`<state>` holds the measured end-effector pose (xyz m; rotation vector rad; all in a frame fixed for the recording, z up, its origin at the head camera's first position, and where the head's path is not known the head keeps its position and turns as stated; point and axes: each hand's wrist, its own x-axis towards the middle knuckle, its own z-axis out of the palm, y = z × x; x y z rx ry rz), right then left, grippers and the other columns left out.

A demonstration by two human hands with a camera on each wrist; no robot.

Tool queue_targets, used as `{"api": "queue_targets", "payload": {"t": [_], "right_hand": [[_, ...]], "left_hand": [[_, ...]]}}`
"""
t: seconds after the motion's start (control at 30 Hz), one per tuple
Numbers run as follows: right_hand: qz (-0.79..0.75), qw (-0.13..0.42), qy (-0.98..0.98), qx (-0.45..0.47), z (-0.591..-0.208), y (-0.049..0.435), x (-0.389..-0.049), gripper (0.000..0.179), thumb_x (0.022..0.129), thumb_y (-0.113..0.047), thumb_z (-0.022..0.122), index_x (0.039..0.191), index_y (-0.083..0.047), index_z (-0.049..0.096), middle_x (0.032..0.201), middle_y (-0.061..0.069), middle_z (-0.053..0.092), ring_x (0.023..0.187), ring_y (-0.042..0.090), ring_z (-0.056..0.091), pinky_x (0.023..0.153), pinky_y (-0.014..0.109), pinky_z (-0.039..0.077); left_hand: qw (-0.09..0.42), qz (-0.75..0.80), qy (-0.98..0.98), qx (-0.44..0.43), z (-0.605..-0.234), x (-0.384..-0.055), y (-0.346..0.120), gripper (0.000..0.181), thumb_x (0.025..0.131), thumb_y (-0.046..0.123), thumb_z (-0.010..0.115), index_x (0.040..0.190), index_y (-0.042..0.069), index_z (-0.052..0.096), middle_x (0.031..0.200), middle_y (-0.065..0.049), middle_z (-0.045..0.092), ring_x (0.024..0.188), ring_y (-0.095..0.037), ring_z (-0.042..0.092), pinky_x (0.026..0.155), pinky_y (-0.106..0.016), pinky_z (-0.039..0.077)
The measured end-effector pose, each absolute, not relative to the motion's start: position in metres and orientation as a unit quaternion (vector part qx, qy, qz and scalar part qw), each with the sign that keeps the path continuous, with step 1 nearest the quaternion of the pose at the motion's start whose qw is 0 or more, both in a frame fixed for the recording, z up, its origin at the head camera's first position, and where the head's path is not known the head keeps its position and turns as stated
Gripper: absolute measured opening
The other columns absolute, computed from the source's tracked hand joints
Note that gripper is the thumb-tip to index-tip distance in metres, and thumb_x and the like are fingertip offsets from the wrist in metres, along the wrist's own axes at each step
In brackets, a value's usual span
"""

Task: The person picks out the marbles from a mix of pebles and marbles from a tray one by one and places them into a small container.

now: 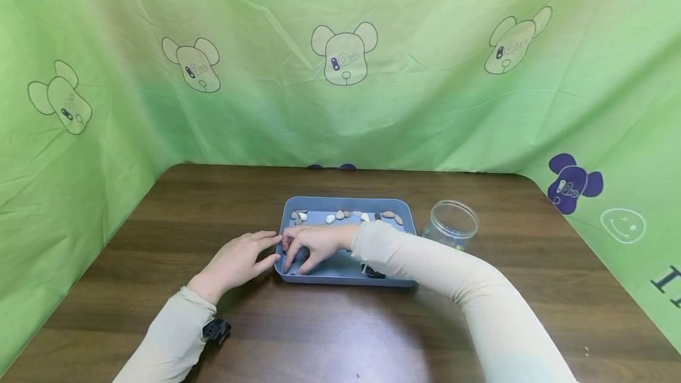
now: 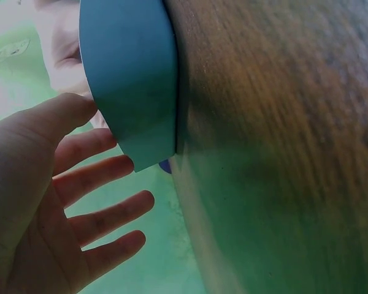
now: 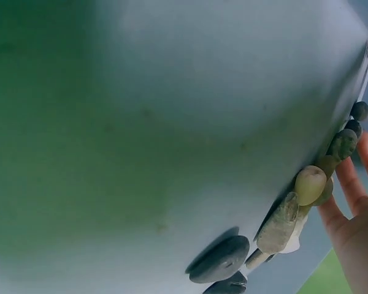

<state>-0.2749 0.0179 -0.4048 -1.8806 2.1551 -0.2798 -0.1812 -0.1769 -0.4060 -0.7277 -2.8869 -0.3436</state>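
Note:
A blue rectangular tray [image 1: 346,281] stands on the table, its outer wall filling the upper middle of the left wrist view. My left hand [image 1: 236,262] is at the tray's left end, fingers extended and fingertips right at the rim. Over the left part of the tray reaches my right hand [image 1: 319,244], thumb and index finger spread apart and pointing down to the tray floor. Small pebbles [image 1: 340,215], white, tan and dark, lie in a loose row along the far side. The right wrist view shows a grey pebble [image 3: 221,259] and several others near that hand's fingers.
Just right of the tray stands a clear round jar [image 1: 454,220], open at the top, with small coloured bits low inside. The brown wooden table [image 1: 319,330] extends around both. Behind it hangs a green curtain [image 1: 255,105] with bear-head prints.

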Motion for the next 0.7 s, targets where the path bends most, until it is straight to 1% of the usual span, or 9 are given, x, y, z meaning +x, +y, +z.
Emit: {"api": "queue_targets", "payload": {"t": [0.23,0.43,0.7], "right_hand": [[-0.097,0.133,0.732,-0.661,-0.4080,0.0185,-0.2759,0.023,0.078,-0.022,0.073,0.100,-0.020,0.075,0.110,0.007,0.051,0.105,0.013,0.045,0.095,0.019,0.037],[-0.093,0.123,0.732,-0.664,-0.4086,0.0181,-0.2750,0.026,0.078,-0.023,0.073,0.104,-0.021,0.074,0.110,0.007,0.051,0.103,0.013,0.045,0.094,0.018,0.037],[-0.093,0.143,0.739,-0.652,-0.4090,0.0177,-0.2732,0.022,0.080,-0.022,0.072,0.102,-0.020,0.074,0.115,0.007,0.048,0.107,0.014,0.043,0.094,0.018,0.036]], "left_hand": [[0.069,-0.117,-0.961,-0.239,-0.4051,-0.1800,-0.1767,0.043,0.090,0.031,0.059,0.126,0.008,0.059,0.129,-0.012,0.059,0.118,-0.032,0.057,0.097,-0.048,0.046],[0.066,-0.121,-0.961,-0.238,-0.4056,-0.1807,-0.1772,0.043,0.090,0.031,0.059,0.127,0.008,0.059,0.130,-0.013,0.058,0.118,-0.033,0.056,0.098,-0.048,0.046],[0.062,-0.121,-0.963,-0.233,-0.4048,-0.1806,-0.1788,0.043,0.090,0.030,0.059,0.127,0.008,0.059,0.129,-0.014,0.059,0.117,-0.033,0.057,0.097,-0.048,0.046]]}}
